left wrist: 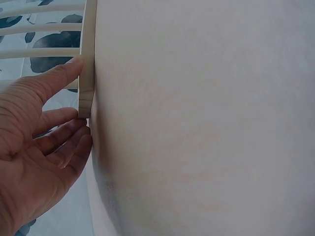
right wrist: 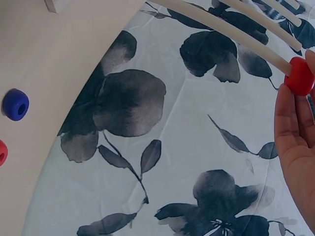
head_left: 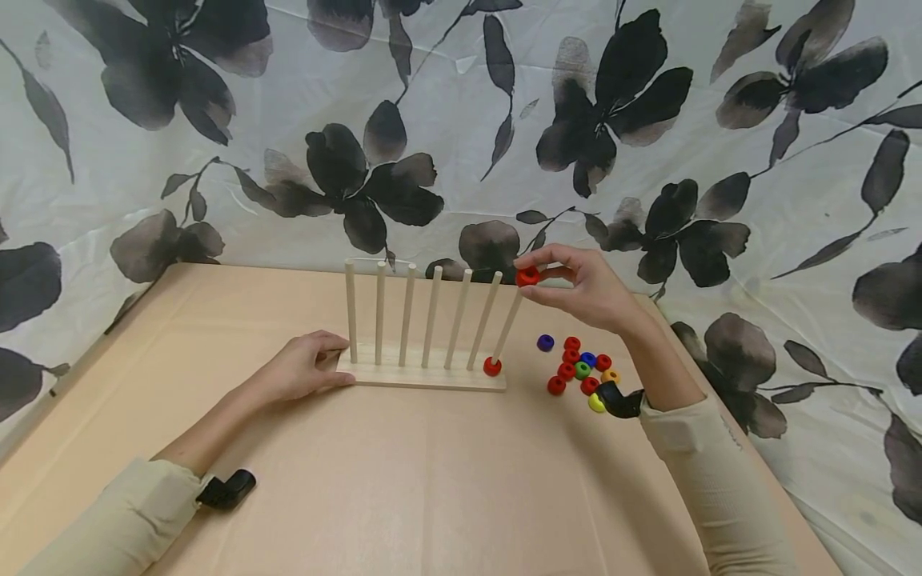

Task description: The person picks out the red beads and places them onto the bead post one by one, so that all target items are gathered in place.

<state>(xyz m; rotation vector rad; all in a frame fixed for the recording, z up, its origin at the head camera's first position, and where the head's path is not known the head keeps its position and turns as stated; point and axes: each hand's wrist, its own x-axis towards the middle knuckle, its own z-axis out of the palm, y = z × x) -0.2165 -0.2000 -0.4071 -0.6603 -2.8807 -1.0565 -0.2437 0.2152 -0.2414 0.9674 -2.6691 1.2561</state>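
A wooden peg rack (head_left: 425, 376) stands on the table, with several upright pegs in a row on a flat base. My left hand (head_left: 306, 366) holds the left end of that base; in the left wrist view the thumb (left wrist: 66, 73) lies on the base and the fingertips touch its end. Between thumb and fingers my right hand (head_left: 587, 288) pinches a red bead (head_left: 527, 276) at the top of the rightmost peg. The right wrist view shows this bead against the peg tip (right wrist: 283, 66). Another red bead (head_left: 492, 366) sits at the foot of the same peg.
Right of the rack lies a loose group of beads: several red ones (head_left: 556, 386), a green bead (head_left: 582, 370), blue beads (head_left: 545, 343), an orange bead (head_left: 611, 376) and a yellow bead (head_left: 596, 402). Behind the table (head_left: 403, 480) hangs a floral cloth (head_left: 475, 104).
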